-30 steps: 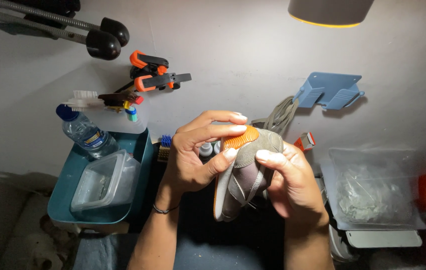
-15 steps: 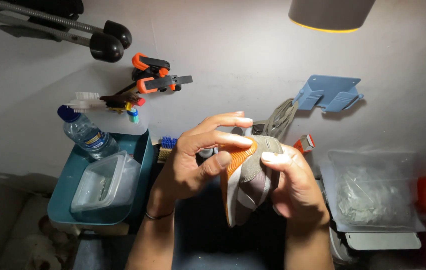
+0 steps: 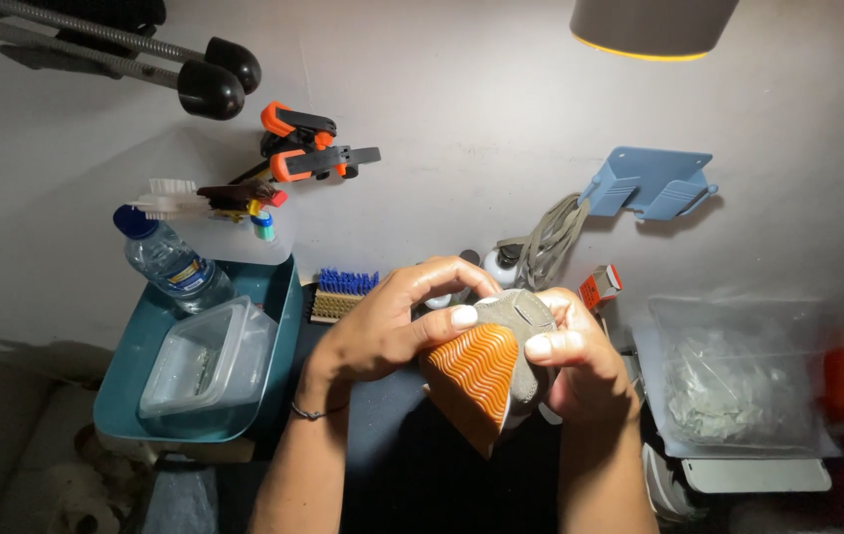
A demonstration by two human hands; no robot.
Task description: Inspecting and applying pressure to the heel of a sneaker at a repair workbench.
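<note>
— What is being held above the dark work surface?

— A shoe (image 3: 489, 371), orange wavy sole turned up, is gripped between the left hand (image 3: 392, 331) and the right hand (image 3: 580, 366). Fingers of both are curled and clamped on it.

— And around it?

— A teal tray (image 3: 130, 381) with a clear container (image 3: 209, 366) and water bottle (image 3: 167, 259) is seen at left; a plastic bag (image 3: 739, 376), contents unclear, at right.

Orange wavy-ribbed sole (image 3: 476, 374), seemingly grey shoe (image 3: 523, 318)
</note>
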